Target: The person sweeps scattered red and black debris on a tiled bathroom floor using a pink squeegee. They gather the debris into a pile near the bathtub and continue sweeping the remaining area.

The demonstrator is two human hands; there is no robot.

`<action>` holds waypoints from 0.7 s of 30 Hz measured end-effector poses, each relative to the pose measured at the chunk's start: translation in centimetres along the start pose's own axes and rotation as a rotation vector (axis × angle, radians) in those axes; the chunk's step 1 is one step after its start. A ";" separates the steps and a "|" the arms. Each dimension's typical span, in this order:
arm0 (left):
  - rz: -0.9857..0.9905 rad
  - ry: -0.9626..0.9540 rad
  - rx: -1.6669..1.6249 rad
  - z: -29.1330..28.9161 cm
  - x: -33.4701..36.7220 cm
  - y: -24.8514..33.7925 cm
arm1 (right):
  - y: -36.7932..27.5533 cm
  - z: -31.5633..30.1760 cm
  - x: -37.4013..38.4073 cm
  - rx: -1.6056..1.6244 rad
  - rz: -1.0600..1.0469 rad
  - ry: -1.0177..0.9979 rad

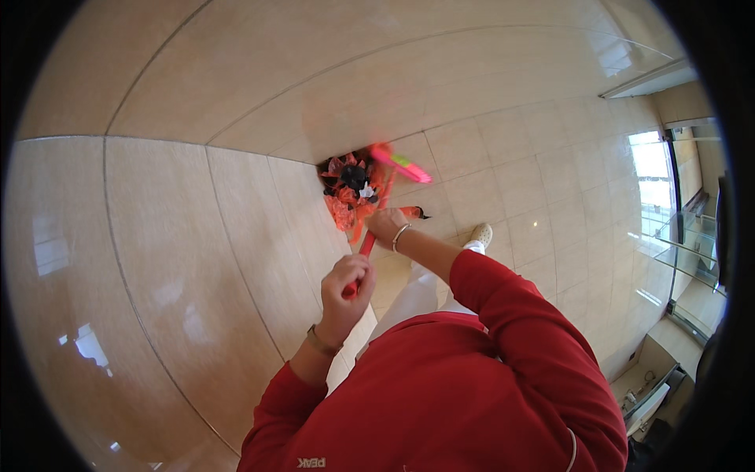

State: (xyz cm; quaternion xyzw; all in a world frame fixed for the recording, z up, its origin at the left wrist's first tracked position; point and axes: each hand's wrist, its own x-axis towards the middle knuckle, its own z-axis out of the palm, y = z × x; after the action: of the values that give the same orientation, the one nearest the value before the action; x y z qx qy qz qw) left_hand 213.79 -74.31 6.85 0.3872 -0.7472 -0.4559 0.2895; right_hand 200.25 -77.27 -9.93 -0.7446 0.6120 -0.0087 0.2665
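Both my hands are closed round the red handle of a broom (pixel 367 243). My left hand (pixel 344 285) grips it near the upper end, close to my body. Further down the handle is my right hand (pixel 385 226), with a bracelet on its wrist. The broom's pink and green head (pixel 403 164), slightly blurred, is held at the corner beside a heap of crumpled orange and black plastic-looking litter (pixel 346 189). A small white piece lies in the heap. Just beyond my right hand, an orange piece with a black tip (pixel 412 212) lies on the floor.
Glossy beige tiled walls (pixel 189 228) meet at the corner behind the heap. Pale floor tiles (pixel 543 204) stretch to the right, where my shoe (pixel 481 234) stands. Glass shelves (pixel 692 252) and a cabinet with assorted items (pixel 649 381) line the far right.
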 end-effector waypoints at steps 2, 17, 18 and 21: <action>0.102 -0.046 0.051 -0.7 0.2 2.8 | -1.0 -2.3 -1.6 0.084 -0.051 0.062; -0.084 -0.265 -0.141 -2.1 2.1 0.9 | -0.1 2.9 -3.0 0.188 0.233 0.064; -0.070 -0.269 -0.068 -2.8 2.3 1.4 | -1.4 1.8 -2.2 0.217 0.212 0.090; -0.002 -0.309 0.121 -3.0 2.8 3.0 | -3.2 0.9 0.1 0.364 0.106 0.237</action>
State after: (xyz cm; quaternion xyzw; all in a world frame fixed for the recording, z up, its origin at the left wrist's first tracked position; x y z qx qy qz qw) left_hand 213.71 -77.14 11.03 0.3298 -0.8085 -0.4645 0.1473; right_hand 203.47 -76.65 -9.37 -0.6447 0.6657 -0.1924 0.3227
